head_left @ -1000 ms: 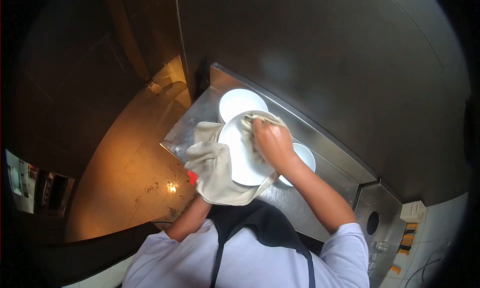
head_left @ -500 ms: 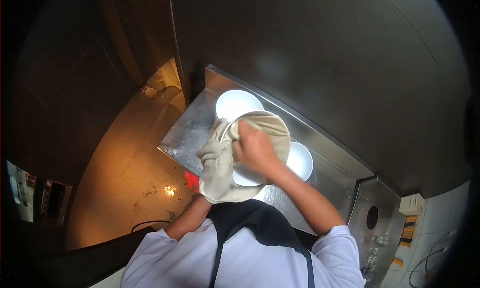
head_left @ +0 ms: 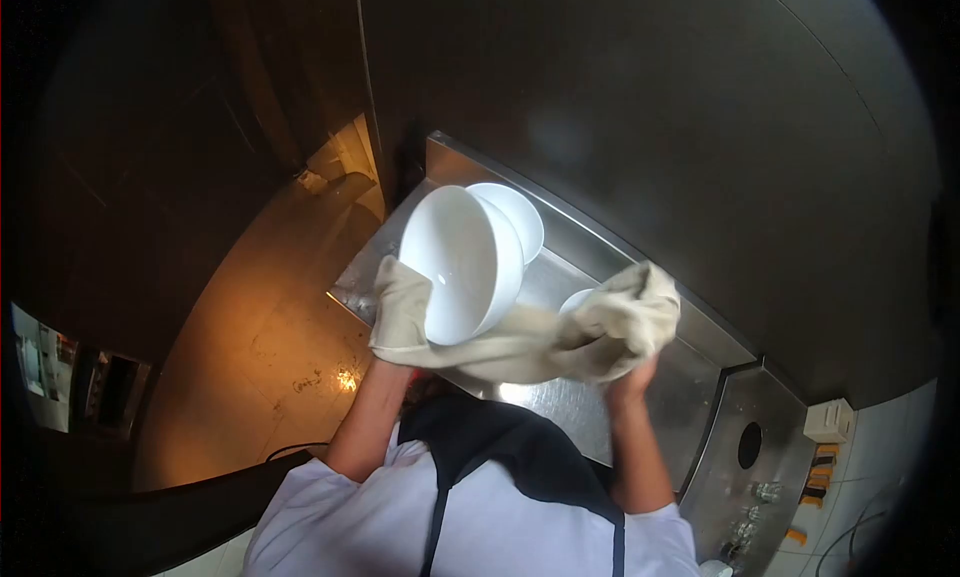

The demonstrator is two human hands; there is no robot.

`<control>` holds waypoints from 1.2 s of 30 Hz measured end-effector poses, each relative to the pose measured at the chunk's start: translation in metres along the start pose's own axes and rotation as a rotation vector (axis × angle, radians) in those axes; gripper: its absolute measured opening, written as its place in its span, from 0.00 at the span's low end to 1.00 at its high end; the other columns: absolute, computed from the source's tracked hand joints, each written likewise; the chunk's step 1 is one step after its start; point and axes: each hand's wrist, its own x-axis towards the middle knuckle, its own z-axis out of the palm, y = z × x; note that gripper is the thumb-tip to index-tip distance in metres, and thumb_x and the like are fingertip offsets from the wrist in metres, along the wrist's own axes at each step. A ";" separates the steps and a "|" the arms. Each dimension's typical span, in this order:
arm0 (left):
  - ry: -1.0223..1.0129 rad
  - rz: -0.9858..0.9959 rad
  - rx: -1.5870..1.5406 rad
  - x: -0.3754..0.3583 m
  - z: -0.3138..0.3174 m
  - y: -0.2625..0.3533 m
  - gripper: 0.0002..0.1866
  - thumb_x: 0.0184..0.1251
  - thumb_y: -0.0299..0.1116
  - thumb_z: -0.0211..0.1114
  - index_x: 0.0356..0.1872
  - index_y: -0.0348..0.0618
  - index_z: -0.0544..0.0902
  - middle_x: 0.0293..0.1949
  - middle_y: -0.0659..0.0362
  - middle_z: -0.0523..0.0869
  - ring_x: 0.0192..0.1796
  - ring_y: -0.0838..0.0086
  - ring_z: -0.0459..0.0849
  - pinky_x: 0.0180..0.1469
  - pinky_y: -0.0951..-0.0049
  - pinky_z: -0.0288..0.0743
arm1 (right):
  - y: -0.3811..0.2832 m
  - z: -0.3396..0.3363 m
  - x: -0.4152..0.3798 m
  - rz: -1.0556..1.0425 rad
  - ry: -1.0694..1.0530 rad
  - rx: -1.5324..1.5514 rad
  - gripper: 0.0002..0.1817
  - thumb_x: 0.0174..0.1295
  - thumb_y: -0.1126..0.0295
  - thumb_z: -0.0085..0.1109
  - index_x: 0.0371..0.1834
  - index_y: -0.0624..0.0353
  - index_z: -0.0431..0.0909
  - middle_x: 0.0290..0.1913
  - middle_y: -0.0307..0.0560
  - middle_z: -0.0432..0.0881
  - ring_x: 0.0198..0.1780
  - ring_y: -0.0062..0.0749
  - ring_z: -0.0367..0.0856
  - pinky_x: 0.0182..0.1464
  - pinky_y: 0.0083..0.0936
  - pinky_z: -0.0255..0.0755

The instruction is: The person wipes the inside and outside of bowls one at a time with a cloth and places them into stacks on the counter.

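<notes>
A large white bowl is tipped on its side above the counter, its inside facing left. My left hand grips its near-left edge through a beige cloth, which hides the fingers. The cloth stretches across below the bowl to my right hand. There it is bunched up over the fingers, and my right hand is closed on it. Behind the held bowl stands a second white bowl. Another white bowl shows only a sliver beside the bunched cloth.
The steel counter has a raised back edge against a dark wall. To the right, a steel section has a round dark hole and several glasses. A tiled floor lies left of the counter.
My right hand has come out of the bowl and moved right, pulling the cloth with it. The bowl has tilted to the left, and its inside is now uncovered.
</notes>
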 end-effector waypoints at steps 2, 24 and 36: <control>-0.042 0.108 0.143 -0.001 -0.007 -0.052 0.32 0.65 0.26 0.71 0.70 0.39 0.70 0.58 0.53 0.85 0.54 0.69 0.87 0.56 0.67 0.82 | 0.013 0.018 -0.034 -0.015 0.044 -0.120 0.29 0.72 0.52 0.58 0.68 0.61 0.75 0.64 0.50 0.80 0.65 0.38 0.78 0.66 0.40 0.72; 0.010 -0.118 -0.274 -0.003 0.035 -0.039 0.18 0.77 0.30 0.61 0.63 0.35 0.77 0.56 0.53 0.86 0.56 0.66 0.86 0.60 0.68 0.79 | 0.030 0.105 -0.003 0.804 -0.322 1.051 0.26 0.82 0.57 0.43 0.73 0.64 0.69 0.66 0.54 0.80 0.61 0.38 0.85 0.64 0.36 0.81; 0.103 0.647 0.650 0.091 0.031 -0.030 0.04 0.61 0.19 0.63 0.36 0.38 0.80 0.36 0.50 0.84 0.46 0.60 0.86 0.51 0.67 0.79 | 0.039 0.048 -0.032 0.711 -0.215 1.085 0.26 0.82 0.57 0.40 0.72 0.64 0.69 0.67 0.51 0.79 0.65 0.37 0.81 0.68 0.36 0.74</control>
